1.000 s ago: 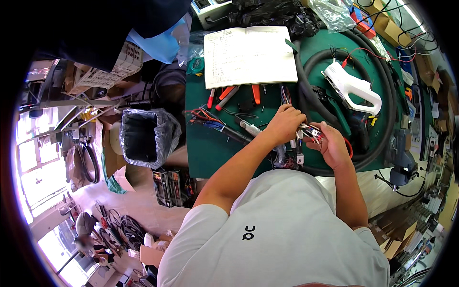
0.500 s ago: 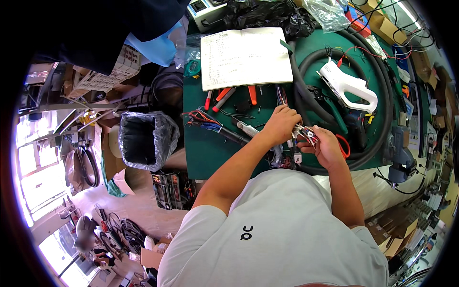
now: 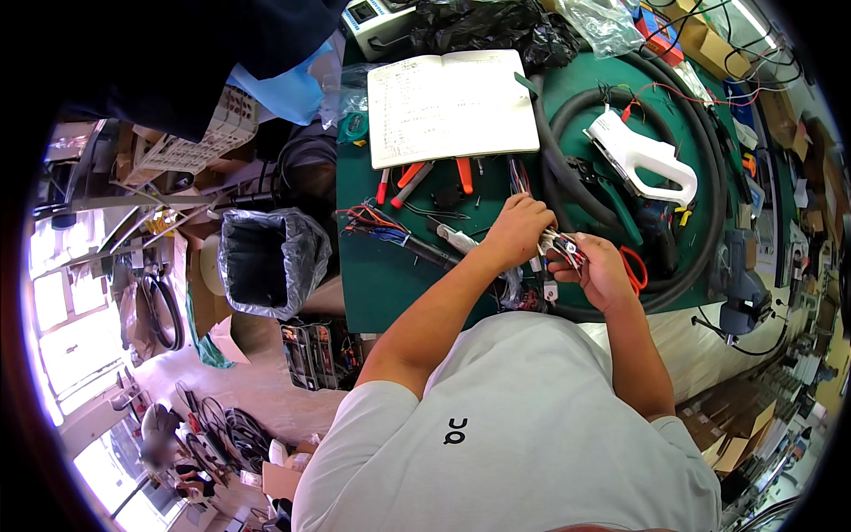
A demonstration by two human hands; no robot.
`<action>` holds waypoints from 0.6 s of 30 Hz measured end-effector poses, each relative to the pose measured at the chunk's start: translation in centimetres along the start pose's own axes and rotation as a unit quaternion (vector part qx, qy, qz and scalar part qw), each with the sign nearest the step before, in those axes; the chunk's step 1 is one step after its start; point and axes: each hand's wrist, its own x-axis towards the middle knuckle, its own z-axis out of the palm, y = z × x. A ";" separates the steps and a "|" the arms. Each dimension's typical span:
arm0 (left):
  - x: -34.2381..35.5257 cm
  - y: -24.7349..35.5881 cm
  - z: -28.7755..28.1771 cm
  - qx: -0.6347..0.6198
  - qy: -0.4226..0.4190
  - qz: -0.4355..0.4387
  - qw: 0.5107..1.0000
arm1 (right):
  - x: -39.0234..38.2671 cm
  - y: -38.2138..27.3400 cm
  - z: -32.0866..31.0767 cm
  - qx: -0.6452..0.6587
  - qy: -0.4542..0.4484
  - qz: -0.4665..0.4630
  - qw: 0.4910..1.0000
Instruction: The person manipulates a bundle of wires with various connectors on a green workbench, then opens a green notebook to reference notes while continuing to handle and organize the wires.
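Observation:
My left hand (image 3: 521, 229) is closed around a bundle of thin coloured wires (image 3: 566, 246), whose loose white, red and dark ends fan out toward the right. The fingers of my right hand (image 3: 600, 271) are curled about those ends, the thumb on top. More wires (image 3: 518, 175) come out beyond my left hand, below the open notebook (image 3: 454, 106). A black cable (image 3: 432, 252) with bared coloured wires at its left end lies left of my hands. Just below the held wires sits a small metal lug (image 3: 550, 291). My fingers hide part of the bundle.
A thick black cable (image 3: 720, 177) coils over the right of the green table (image 3: 381, 301). Inside it lie a white handled tool (image 3: 645, 165) and green-handled pliers (image 3: 620, 208). Orange-handled tools (image 3: 464, 175) lie below the notebook. A lined bin (image 3: 266, 266) stands left; a vise (image 3: 743, 288) right.
Both hands keep hold of the wires in nearly the same place. The whole view has shifted very slightly.

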 end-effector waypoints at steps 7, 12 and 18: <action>-0.2 -0.1 0.1 -0.002 0.013 0.008 1.000 | 0.1 0.6 -0.4 0.010 -0.010 0.001 1.000; 0.1 -0.1 0.1 -0.054 0.077 0.045 0.995 | -0.2 0.4 -0.6 0.044 -0.007 -0.014 0.999; 0.6 0.0 -1.0 -0.324 0.102 -0.143 0.930 | 0.3 0.0 -1.7 0.068 0.022 -0.051 0.996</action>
